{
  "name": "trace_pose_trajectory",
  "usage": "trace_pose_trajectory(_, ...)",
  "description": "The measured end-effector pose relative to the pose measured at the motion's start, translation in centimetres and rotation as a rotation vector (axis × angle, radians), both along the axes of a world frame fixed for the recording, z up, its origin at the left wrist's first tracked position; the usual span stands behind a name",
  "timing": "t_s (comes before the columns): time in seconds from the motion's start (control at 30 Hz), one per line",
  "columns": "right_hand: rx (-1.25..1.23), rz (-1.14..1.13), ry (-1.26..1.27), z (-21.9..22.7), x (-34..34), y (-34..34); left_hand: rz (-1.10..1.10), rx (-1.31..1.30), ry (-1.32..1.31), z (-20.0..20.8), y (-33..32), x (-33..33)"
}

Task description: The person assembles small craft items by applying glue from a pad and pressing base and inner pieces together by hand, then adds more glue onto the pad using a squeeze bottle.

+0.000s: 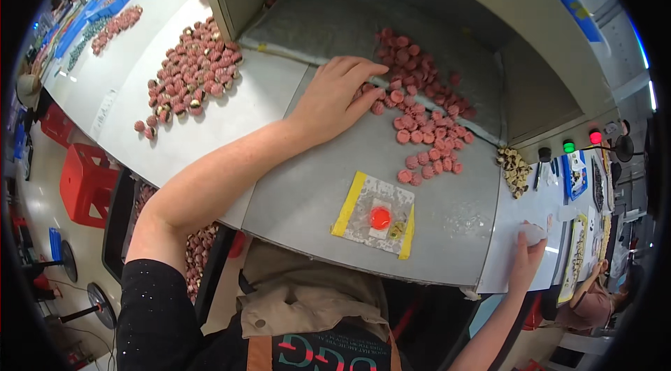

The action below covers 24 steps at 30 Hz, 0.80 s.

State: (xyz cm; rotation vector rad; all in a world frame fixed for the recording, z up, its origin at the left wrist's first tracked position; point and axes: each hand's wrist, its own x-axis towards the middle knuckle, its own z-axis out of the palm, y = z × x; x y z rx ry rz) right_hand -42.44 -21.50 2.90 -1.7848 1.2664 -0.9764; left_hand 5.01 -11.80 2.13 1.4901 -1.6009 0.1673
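From the head view, the left hand [335,95] lies flat and spread on the grey work surface [307,189], fingers loose, grasping nothing, its fingertips [374,77] touching the near edge of the spread of pink caps [423,116] that fans out to its right. Nearer the body than that hand, a single red cap [379,217] sits on a taped square pad [375,215], well apart from the fingers. Off to the hand's left, a second heap of pink and gold pieces [190,74] lies on the white table [231,116]. The right hand [528,249] curls around a pale, rounded object [532,233] at the table's near edge; what it is I cannot tell. A risk, I'd judge: a broad flat sweep could scatter caps off the pile or push them toward the pad.
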Motion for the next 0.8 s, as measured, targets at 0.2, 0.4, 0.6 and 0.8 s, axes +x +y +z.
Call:
trace_pose_trajectory(0.2,-0.072,-0.224,0.152,-1.0,-4.2,-1.2,0.108,0.021,0.016,1.9,-7.2,1.5)
trace_pose_trajectory(0.4,-0.428,-0.515,0.007,0.4,-2.5,1.7,0.225,0.322,0.332,1.6,-12.5,3.6)
trace_pose_trajectory(0.6,-0.438,-0.109,0.272,4.3,5.6,5.4,0.016,0.372,0.268,0.8,-13.8,0.4)
trace_pose_trajectory(0.8,-0.572,0.202,0.352,4.4,12.5,0.4,-0.089,0.213,0.267,1.8,-10.1,-1.8)
